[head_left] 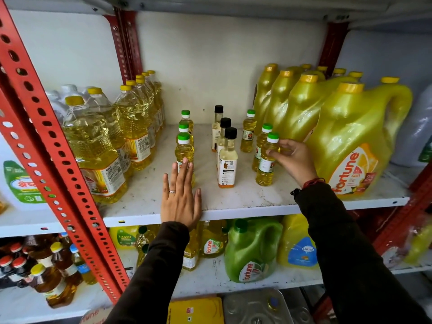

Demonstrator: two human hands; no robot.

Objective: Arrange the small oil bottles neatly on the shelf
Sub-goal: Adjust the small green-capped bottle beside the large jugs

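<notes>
Small oil bottles stand in three short rows on the white shelf (233,206).

The right hand (293,160) grasps the front green-capped bottle (266,160) of the right row; the left hand (181,197) lies flat, fingers spread, touching the front bottle (184,150) of the left row.

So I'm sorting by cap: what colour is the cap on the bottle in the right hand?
Green, on the small bottle in the head view.

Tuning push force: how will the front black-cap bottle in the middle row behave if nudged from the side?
The front black-cap bottle is tall with a narrow base, so it probably tips rather than slides. It looks nearly full, likely weighty for its size. If it falls backward, it could knock the two behind.
</notes>
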